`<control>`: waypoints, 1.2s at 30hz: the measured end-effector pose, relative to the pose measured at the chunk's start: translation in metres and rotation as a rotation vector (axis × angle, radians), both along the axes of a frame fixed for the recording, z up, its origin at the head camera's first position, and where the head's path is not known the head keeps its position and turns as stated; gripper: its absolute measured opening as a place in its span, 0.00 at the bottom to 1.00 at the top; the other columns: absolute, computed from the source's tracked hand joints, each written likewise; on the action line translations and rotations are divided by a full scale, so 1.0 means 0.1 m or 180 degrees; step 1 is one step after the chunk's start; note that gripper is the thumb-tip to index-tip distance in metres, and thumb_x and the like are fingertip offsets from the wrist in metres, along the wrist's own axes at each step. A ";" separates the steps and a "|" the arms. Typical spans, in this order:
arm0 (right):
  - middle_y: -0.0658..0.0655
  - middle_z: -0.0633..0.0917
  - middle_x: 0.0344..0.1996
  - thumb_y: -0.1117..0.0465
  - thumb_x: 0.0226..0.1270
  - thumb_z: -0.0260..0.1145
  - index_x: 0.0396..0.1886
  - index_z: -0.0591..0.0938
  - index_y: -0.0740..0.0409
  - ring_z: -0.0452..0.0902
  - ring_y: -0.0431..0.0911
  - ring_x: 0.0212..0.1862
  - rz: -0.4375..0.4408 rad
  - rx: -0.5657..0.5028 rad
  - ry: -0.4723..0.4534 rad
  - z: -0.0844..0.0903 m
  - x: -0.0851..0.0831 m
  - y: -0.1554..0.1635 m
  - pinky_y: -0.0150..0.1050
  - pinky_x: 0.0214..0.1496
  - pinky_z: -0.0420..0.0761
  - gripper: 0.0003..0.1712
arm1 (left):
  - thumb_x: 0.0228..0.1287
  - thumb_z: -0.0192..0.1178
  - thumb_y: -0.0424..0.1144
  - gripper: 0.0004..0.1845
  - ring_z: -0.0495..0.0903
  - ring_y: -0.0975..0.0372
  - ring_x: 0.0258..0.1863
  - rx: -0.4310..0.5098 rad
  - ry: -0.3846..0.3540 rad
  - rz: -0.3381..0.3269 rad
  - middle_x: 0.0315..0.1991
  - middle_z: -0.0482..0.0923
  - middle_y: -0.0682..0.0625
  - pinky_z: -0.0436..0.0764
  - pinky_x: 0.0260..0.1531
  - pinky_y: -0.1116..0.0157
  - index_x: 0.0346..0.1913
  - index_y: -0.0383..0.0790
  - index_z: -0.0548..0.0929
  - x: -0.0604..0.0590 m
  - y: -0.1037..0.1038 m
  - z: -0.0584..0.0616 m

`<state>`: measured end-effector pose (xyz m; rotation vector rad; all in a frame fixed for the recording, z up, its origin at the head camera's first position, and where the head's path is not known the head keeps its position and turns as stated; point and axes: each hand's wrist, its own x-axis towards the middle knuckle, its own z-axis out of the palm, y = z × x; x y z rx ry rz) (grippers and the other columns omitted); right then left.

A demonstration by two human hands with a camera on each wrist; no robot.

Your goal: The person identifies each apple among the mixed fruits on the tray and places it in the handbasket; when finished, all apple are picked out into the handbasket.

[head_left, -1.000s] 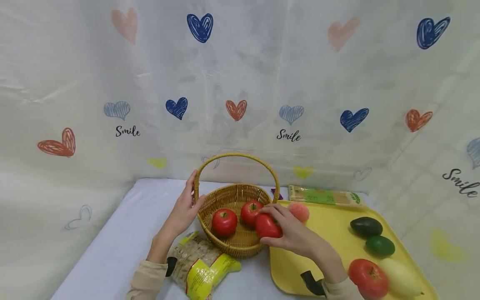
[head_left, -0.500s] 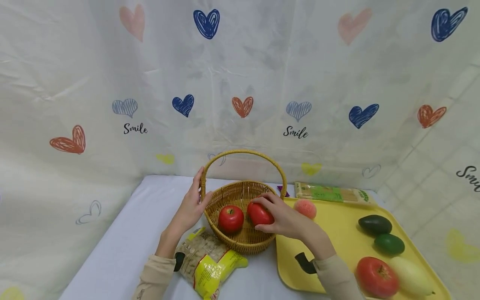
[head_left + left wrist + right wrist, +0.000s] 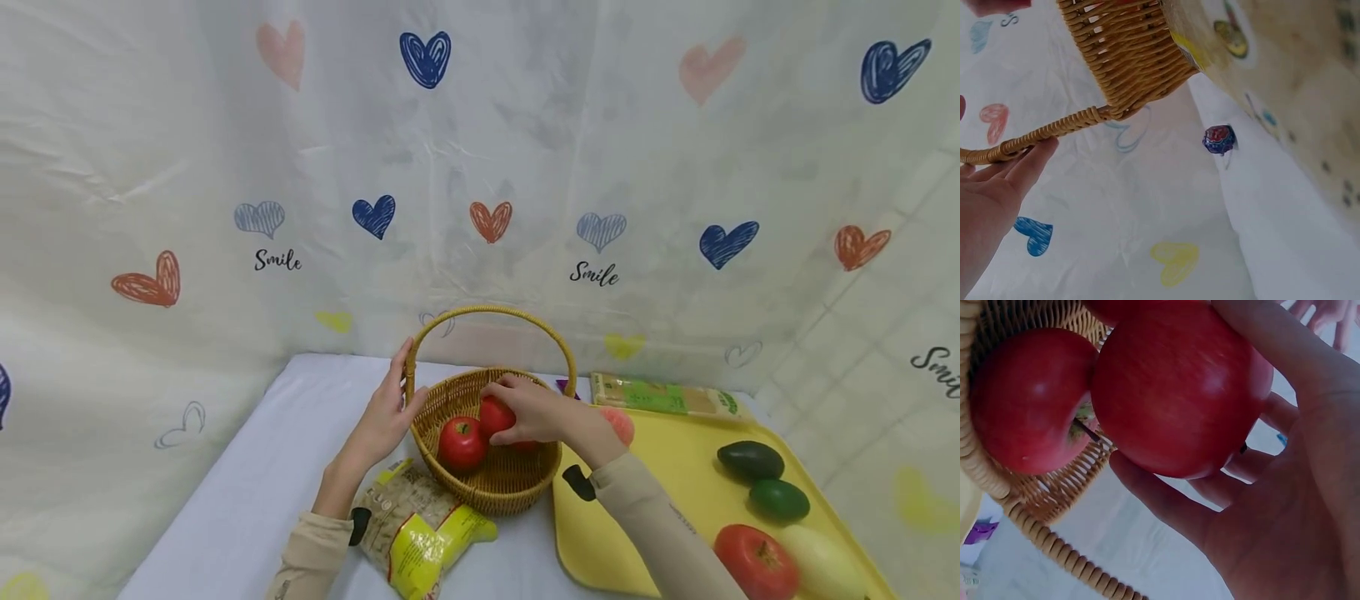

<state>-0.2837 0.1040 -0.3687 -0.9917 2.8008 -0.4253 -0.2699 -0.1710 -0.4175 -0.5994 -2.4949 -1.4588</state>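
A woven basket (image 3: 495, 502) with a tall arched handle stands in the middle of the table. My left hand (image 3: 384, 417) holds the handle's left base, thumb on the inner side and fingers on the outer side. My right hand (image 3: 534, 410) grips a red apple (image 3: 1179, 387) inside the basket, its fingers and thumb around the fruit. Close beside it on the left sits another red apple (image 3: 462, 443). A third apple (image 3: 1032, 400) lies in the basket's right part, mostly hidden under my right hand in the head view.
A yellow tray (image 3: 600, 533) on the right bears a pink peach-like fruit (image 3: 619, 423), two dark green fruits (image 3: 750, 461), a large red fruit (image 3: 753, 560) and a pale one (image 3: 821, 562). A yellow-labelled bag (image 3: 420, 525) lies before the basket; a flat green pack (image 3: 660, 394) lies behind the tray.
My right hand has carried the apple leftward from the basket's right rim to beside the left apple. The left hand stays at the handle. The head view has shifted slightly.
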 end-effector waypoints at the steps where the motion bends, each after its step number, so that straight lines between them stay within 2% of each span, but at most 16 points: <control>1: 0.58 0.77 0.61 0.48 0.61 0.77 0.66 0.75 0.47 0.77 0.51 0.58 -0.0020 0.0031 -0.0012 0.00 -0.02 -0.03 0.50 0.58 0.85 0.35 | 0.80 0.51 0.53 0.41 0.52 0.42 0.81 0.0004 0.0000 -0.0005 0.85 0.42 0.45 0.68 0.70 0.35 0.84 0.62 0.38 0.00 0.00 0.00; 4: 0.58 0.77 0.61 0.48 0.62 0.77 0.66 0.75 0.47 0.77 0.51 0.58 -0.0045 0.0104 -0.0051 0.00 -0.09 -0.10 0.50 0.60 0.84 0.35 | 0.80 0.51 0.54 0.41 0.50 0.43 0.82 -0.0004 -0.0008 -0.0020 0.85 0.41 0.46 0.66 0.72 0.36 0.84 0.62 0.38 -0.01 -0.01 0.01; 11: 0.57 0.76 0.63 0.47 0.62 0.77 0.67 0.75 0.45 0.77 0.52 0.60 -0.0014 0.0264 -0.0050 -0.02 -0.21 -0.20 0.51 0.64 0.81 0.35 | 0.80 0.52 0.53 0.42 0.52 0.43 0.82 -0.0031 0.0044 -0.0004 0.85 0.43 0.45 0.67 0.71 0.37 0.85 0.54 0.40 0.00 -0.01 -0.01; 18: 0.56 0.76 0.64 0.46 0.64 0.75 0.70 0.73 0.46 0.76 0.49 0.61 -0.0017 0.0420 -0.0087 -0.01 -0.35 -0.27 0.49 0.66 0.80 0.37 | 0.80 0.52 0.53 0.42 0.52 0.44 0.82 -0.0013 0.0089 -0.0014 0.85 0.44 0.45 0.67 0.71 0.38 0.85 0.53 0.41 0.00 0.00 0.01; 23: 0.56 0.77 0.61 0.45 0.65 0.74 0.70 0.73 0.47 0.75 0.48 0.57 0.0005 0.0565 -0.0103 -0.02 -0.43 -0.33 0.48 0.62 0.81 0.36 | 0.80 0.52 0.53 0.42 0.52 0.44 0.82 -0.0013 0.0047 -0.0009 0.85 0.44 0.46 0.67 0.72 0.38 0.84 0.57 0.40 -0.01 0.00 0.00; 27: 0.58 0.77 0.60 0.44 0.65 0.74 0.70 0.74 0.49 0.75 0.49 0.58 0.0047 0.0662 -0.0088 -0.07 -0.48 -0.37 0.48 0.62 0.80 0.36 | 0.80 0.51 0.55 0.41 0.52 0.45 0.82 -0.0043 -0.0007 -0.0033 0.85 0.42 0.47 0.66 0.73 0.40 0.84 0.61 0.38 -0.01 0.02 -0.02; 36: 0.58 0.77 0.60 0.42 0.67 0.72 0.72 0.73 0.50 0.75 0.49 0.59 0.0018 0.0702 -0.0156 -0.16 -0.62 -0.45 0.48 0.63 0.80 0.38 | 0.80 0.51 0.54 0.41 0.53 0.44 0.82 -0.0073 0.0022 0.0035 0.85 0.44 0.47 0.68 0.71 0.38 0.84 0.60 0.39 0.00 0.00 0.01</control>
